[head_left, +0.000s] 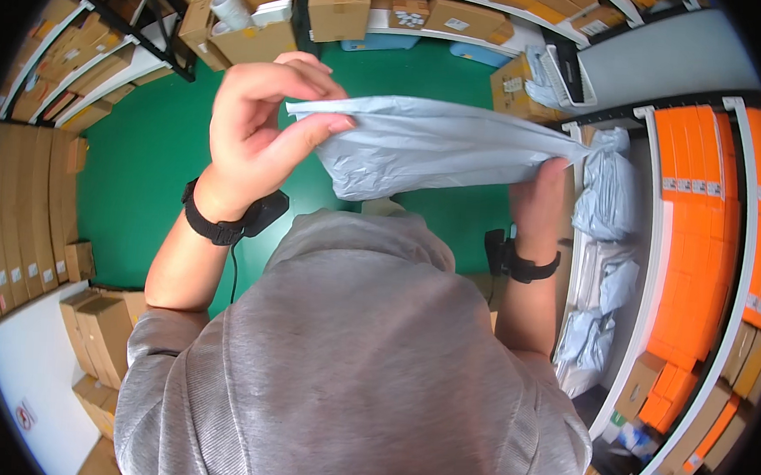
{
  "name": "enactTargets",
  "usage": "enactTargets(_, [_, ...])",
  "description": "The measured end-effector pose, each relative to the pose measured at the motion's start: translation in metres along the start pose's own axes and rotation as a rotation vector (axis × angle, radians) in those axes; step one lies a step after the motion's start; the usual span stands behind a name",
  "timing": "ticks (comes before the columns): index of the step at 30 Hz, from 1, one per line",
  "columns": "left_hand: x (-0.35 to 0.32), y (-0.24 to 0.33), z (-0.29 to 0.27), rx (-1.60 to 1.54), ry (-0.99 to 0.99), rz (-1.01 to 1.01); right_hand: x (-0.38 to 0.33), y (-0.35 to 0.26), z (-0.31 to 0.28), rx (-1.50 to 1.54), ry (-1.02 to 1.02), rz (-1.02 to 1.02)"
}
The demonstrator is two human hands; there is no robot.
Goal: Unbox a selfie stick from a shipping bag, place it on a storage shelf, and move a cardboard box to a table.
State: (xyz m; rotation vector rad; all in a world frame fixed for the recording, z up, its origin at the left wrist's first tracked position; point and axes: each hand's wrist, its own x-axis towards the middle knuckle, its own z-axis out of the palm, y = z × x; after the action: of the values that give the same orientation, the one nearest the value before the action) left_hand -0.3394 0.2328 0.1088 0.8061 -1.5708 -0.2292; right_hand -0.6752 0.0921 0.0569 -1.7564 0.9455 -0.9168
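Observation:
A pale grey-blue plastic mailing bag (430, 145) is stretched sideways between my two hands, above the green floor. My left hand (270, 118) pinches its left end between thumb and fingers. At the right end, my right hand (540, 199) grips the bag, its thumb tip showing near the edge while the other fingers are mostly hidden. The bag looks creased and hangs slightly lower at its left part. What is inside it, if anything, cannot be seen. Each wrist wears a black strap with a small dark device.
Shelves with orange boxes (693, 257) stand on the right, beside a rack of similar grey bags (605, 199). Cardboard boxes (339, 15) line the back shelf. Tall cartons (29, 216) stand at left. A white basket (573, 79) sits at the back right.

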Motion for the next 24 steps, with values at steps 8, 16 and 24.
enactTargets(8, [0.001,0.02,0.019,0.054,-0.149,0.113,-0.084,0.01,-0.013,0.316,0.149,0.045])
enactTargets(16, [0.014,0.027,0.066,-0.012,-0.238,0.106,-0.145,-0.03,-0.032,0.228,0.263,-0.02])
enactTargets(24, [0.027,0.031,0.144,-1.186,-0.614,-0.343,-0.207,-0.074,-0.095,0.025,-0.017,-0.465])
